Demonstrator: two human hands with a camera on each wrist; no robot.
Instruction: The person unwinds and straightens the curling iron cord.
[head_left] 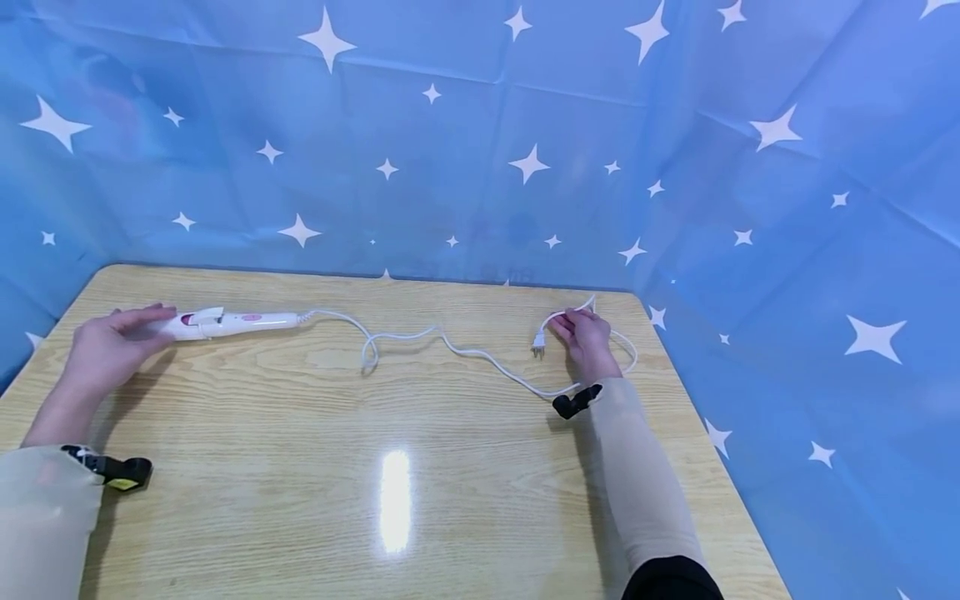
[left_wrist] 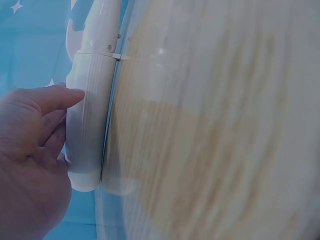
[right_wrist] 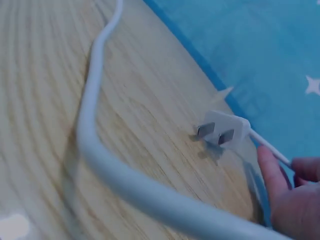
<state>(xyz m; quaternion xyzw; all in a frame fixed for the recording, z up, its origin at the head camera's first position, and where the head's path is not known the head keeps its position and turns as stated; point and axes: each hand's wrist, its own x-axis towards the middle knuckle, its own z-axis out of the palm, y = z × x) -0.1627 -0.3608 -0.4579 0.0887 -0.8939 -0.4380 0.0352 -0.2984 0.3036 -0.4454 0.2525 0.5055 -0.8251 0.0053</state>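
Note:
A white curling iron (head_left: 258, 322) with pink marks lies lengthwise near the back left of the table. My left hand (head_left: 120, 342) grips its thick rounded end; in the left wrist view the thumb lies on the white casing (left_wrist: 90, 125) and the other fingers are partly hidden behind it. From the iron's other end a white cord (head_left: 405, 336) runs loosely to the right, with a small loop in it. At the back right my right hand (head_left: 588, 337) pinches the cord just behind the two-pin plug (right_wrist: 232, 131). The plug's metal pins face away from the fingers.
The wooden table (head_left: 300, 467) has its back edge against a blue curtain (head_left: 450, 133) with white stars. A bright reflection (head_left: 395, 500) shows on the tabletop. Part of the cord bends past the right wrist. Black wrist cameras (head_left: 576, 402) sit on both sleeves.

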